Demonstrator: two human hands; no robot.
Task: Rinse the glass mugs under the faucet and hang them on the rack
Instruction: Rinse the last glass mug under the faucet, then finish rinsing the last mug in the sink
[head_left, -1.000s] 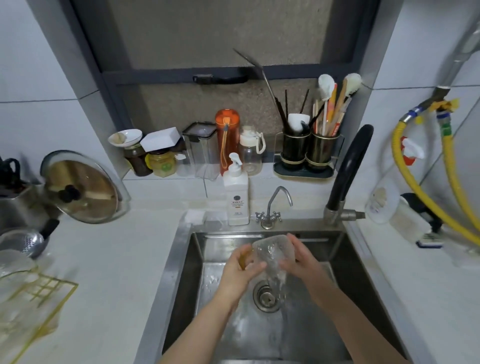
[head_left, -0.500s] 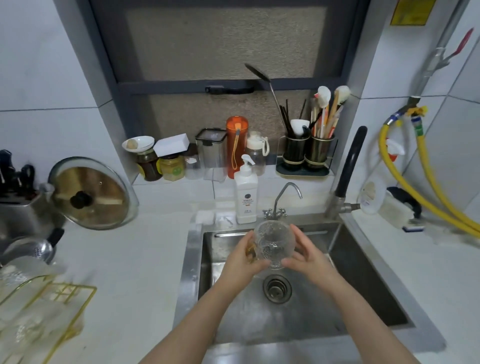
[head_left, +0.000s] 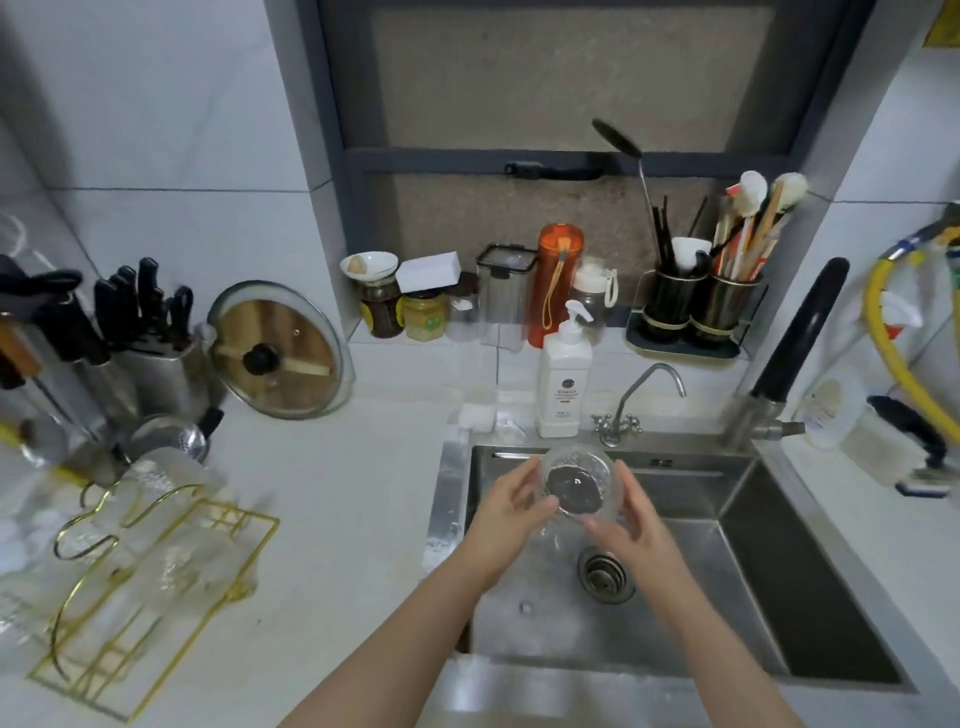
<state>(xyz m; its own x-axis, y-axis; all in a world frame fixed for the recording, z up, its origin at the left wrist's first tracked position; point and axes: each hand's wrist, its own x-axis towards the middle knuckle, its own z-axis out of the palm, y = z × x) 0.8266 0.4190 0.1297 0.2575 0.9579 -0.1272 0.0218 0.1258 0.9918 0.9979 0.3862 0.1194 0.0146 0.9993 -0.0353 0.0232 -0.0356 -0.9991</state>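
A clear textured glass mug (head_left: 575, 484) is held above the steel sink (head_left: 727, 571), its mouth turned toward me. My left hand (head_left: 511, 501) grips its left side and my right hand (head_left: 626, 517) cups its right side. The small chrome faucet (head_left: 641, 395) stands just behind the mug; no water stream shows. A gold wire rack (head_left: 156, 582) lies on the counter at the left, with other glass mugs (head_left: 171, 478) blurred on and around it.
A tall black faucet (head_left: 795, 343) rises at the sink's back right. A white soap pump bottle (head_left: 563, 379) stands behind the sink. A knife block (head_left: 150, 358), pot lid (head_left: 275, 353) and strainer (head_left: 171, 436) crowd the left counter. Yellow hoses (head_left: 893, 343) hang at right.
Both hands have lifted the mug from low over the drain up toward the sink's back edge and turned its mouth toward me. My view has swung left, showing more of the rack.
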